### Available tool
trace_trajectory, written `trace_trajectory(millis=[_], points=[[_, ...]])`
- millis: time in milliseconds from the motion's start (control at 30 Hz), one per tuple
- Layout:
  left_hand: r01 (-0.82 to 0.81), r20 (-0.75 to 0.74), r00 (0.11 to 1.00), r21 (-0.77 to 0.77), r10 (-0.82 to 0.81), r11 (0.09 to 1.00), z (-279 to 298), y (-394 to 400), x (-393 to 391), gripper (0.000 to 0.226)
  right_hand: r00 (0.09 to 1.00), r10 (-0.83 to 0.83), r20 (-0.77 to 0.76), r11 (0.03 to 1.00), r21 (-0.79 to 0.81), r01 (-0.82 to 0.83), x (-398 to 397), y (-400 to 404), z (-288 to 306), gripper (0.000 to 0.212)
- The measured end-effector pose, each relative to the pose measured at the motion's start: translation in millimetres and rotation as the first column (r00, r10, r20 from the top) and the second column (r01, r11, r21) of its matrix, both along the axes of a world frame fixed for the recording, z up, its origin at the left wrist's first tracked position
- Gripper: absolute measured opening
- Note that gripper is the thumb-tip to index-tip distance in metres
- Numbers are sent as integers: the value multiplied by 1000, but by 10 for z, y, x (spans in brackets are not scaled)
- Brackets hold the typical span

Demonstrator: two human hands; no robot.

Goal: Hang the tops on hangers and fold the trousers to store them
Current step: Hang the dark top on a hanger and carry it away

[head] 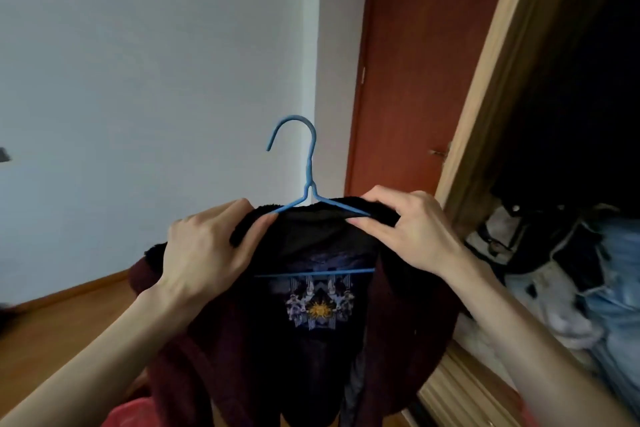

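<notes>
Pinching the fuzzy black collar at centre frame, your left hand point(204, 253) and right hand point(412, 236) curl around the dark maroon fleece top point(311, 340) draped on the blue wire hanger point(309, 180); open wardrobe point(571, 149) at right, red-brown door point(415, 62) behind.
</notes>
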State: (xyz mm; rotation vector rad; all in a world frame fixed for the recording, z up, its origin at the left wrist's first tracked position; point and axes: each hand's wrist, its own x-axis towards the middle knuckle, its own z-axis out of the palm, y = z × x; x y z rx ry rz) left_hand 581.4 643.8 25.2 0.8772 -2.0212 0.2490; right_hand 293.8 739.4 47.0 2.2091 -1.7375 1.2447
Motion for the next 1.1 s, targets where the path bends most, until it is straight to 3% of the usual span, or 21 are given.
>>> trace_trajectory(millis=[200, 400, 567, 700, 900, 967, 1100], points=[[241, 6, 970, 14, -241, 970, 147, -484, -792, 49, 961, -274, -32, 962, 2, 274, -500, 186, 178, 33], [514, -14, 858, -11, -514, 858, 449, -723, -1649, 47, 839, -537, -88, 844, -55, 534, -755, 617, 552, 25], [703, -18, 706, -98, -708, 704, 722, -595, -2363, 46, 668, -735, -116, 678, -96, 729, -834, 1186, 784, 38], [812, -20, 563, -172, -827, 557, 981, -333, -2899, 43, 499, -854, -147, 515, -98, 852, -824, 1658, 1003, 34], [887, 17, 424, -207, -905, 412, 1322, -16, -3650, 43, 192, -895, -403, 255, -108, 961, -925, 1999, 1460, 34], [890, 72, 419, -228, -905, 394, 1438, 107, -3875, 43, 156, -876, -456, 219, -90, 972, -969, 2084, 1635, 32], [855, 178, 491, -284, -853, 433, 1739, 415, -4305, 42, 71, -856, -511, 115, -55, 992, -1090, 2282, 2090, 34]])
